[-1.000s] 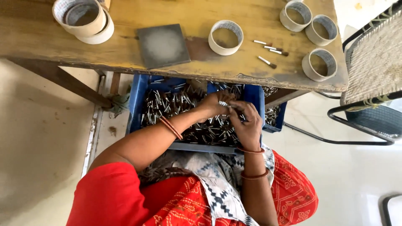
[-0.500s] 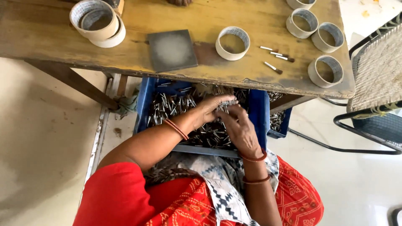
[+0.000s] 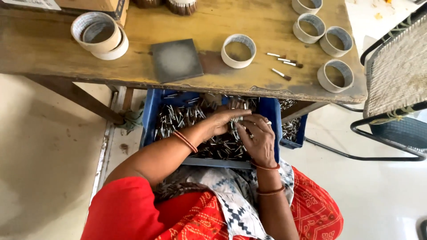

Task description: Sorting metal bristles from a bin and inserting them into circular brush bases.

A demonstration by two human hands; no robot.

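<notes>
Wooden table (image 3: 66, 49): worn top, standing over the crate; it carries rolls of tape (image 3: 98, 34) at the far left, a dark square pad (image 3: 176, 59) near the middle, several loose tape rings (image 3: 238, 50) toward the right, and a few small brushes (image 3: 284, 63) lying between the rings
Chair (image 3: 396, 80): woven seat on a black frame, well apart at the right
Blue plastic crate (image 3: 150, 118): on the person's lap, tucked under the table edge; full of small metal-tipped pieces (image 3: 182, 120) lying in a loose heap; a second blue bin (image 3: 296, 129) sits just beside it
Left hand (image 3: 220, 123): reaching across the crate, fingers curled around a small bunch of the pieces; bangle at the wrist
Right hand (image 3: 258, 140): meets the left over the heap, fingertips pinched at the same bunch; exactly how many pieces it grips I cannot tell
Handling, as I judge it: each piece looks light, stiff and thin; the shiny metal ends are likely slippery and prone to spill; best pinched at mid-length between thumb and fingertips, a few at once, held parallel
</notes>
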